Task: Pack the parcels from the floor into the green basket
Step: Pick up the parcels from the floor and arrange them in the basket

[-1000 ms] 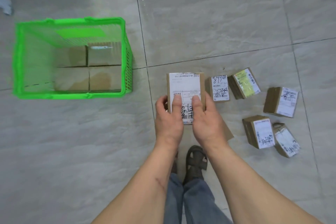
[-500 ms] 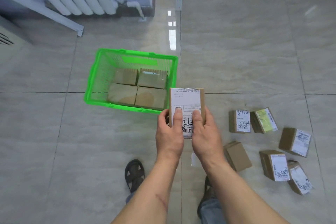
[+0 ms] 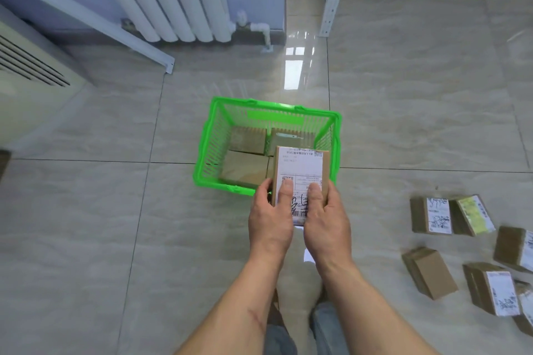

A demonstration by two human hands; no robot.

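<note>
Above tiled floor (image 3: 115, 239), parcel (image 3: 300, 170) in two-handed grip.

1 basket (image 3: 207, 153), 11 parcels (image 3: 300, 173), 2 hands (image 3: 271, 219).

Bright daylight glares off the floor tiles (image 3: 297, 66) (edges warped, blurred).

I am carrying the labelled parcel (image 3: 300, 179) leftward, away from the floor parcels. It is now overlapping the green basket's (image 3: 207, 153) near right corner, previously well apart.
</note>
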